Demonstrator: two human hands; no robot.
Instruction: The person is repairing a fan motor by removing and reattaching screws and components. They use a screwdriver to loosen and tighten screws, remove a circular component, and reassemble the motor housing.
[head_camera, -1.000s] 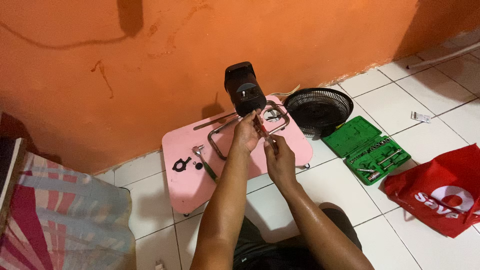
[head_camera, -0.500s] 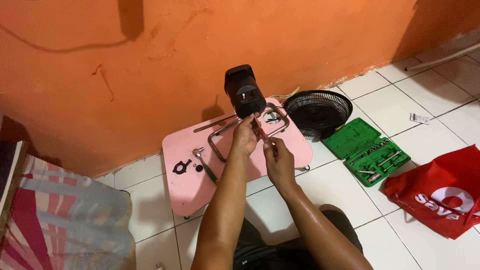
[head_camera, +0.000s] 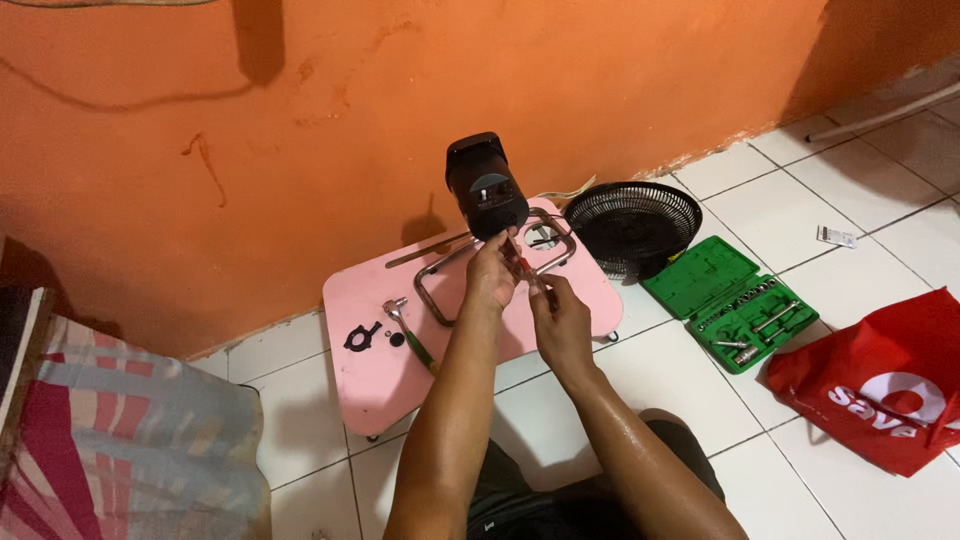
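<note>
While our left hand (head_camera: 490, 275) pinches the black motor housing (head_camera: 486, 188), our right hand (head_camera: 562, 318) grips a red-handled screwdriver (head_camera: 524, 270), pink folding table (head_camera: 380, 365) beneath, green socket set (head_camera: 732, 302) nearby.

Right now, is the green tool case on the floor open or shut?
Open. The green tool case lies flat on the tiles with its lid folded back, and metal sockets show in the lower half.
</note>
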